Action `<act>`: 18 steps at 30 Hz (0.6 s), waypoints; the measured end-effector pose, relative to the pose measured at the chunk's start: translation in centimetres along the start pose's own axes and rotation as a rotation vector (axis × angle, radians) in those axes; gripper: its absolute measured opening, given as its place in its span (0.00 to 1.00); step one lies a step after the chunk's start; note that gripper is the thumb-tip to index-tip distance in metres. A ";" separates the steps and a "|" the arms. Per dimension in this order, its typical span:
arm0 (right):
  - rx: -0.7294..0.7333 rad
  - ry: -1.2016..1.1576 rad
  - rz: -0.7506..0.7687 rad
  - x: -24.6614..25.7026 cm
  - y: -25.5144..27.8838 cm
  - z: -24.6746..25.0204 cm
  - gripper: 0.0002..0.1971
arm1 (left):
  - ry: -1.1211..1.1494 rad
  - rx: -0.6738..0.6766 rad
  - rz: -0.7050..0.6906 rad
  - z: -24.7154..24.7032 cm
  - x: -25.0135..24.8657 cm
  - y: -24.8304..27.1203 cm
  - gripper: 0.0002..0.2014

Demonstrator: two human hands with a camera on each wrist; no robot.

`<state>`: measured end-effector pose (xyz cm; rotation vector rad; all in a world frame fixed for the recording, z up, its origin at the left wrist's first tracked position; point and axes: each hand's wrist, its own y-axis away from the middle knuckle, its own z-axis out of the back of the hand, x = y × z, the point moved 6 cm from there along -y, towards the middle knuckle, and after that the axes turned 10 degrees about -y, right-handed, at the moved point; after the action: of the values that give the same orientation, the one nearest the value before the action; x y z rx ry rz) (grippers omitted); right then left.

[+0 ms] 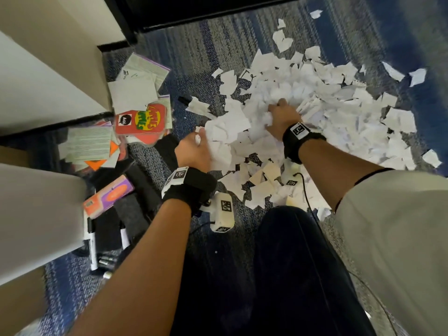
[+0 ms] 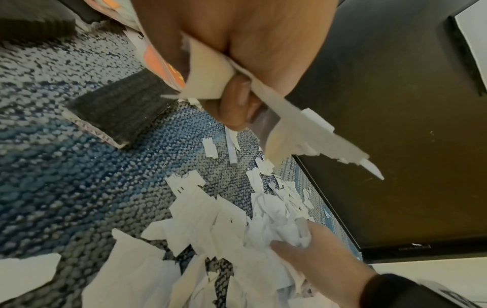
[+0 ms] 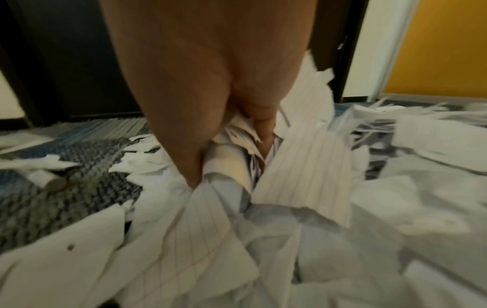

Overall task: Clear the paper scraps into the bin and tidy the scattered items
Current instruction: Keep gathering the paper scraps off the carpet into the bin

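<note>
While both hands work the carpet (image 1: 155, 57), right hand (image 1: 282, 117) clutches a wad from the paper scraps (image 1: 327, 112), too many to count. Left hand (image 1: 194, 151) pinches roughly two scraps. Two markers (image 1: 93, 248) lie left.

1. Our left hand (image 1: 194, 151) reaches forward and down, fingers (image 2: 237, 104) curled, pinching torn paper.
2. Our right hand (image 1: 282, 117) stretches farther ahead, fingers (image 3: 263, 125) clenched in scraps.
</note>
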<state>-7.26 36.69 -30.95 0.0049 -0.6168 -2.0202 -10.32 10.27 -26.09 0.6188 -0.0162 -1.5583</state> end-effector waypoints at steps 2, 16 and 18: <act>-0.111 -0.135 -0.005 -1.0 1.3 1.8 0.24 | 0.018 0.013 -0.001 0.3 -0.2 0.6 0.28; -0.513 -1.055 0.208 8.2 15.4 23.6 0.12 | 0.436 -0.339 -0.143 19.6 -5.1 7.9 0.25; -0.525 -1.075 0.338 13.2 18.4 26.3 0.12 | 0.519 -0.441 -0.187 24.3 -3.0 9.7 0.24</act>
<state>-5.68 29.79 3.00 -1.4615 -0.6312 -1.6720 -10.96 3.32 -0.69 0.6638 0.7743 -1.4714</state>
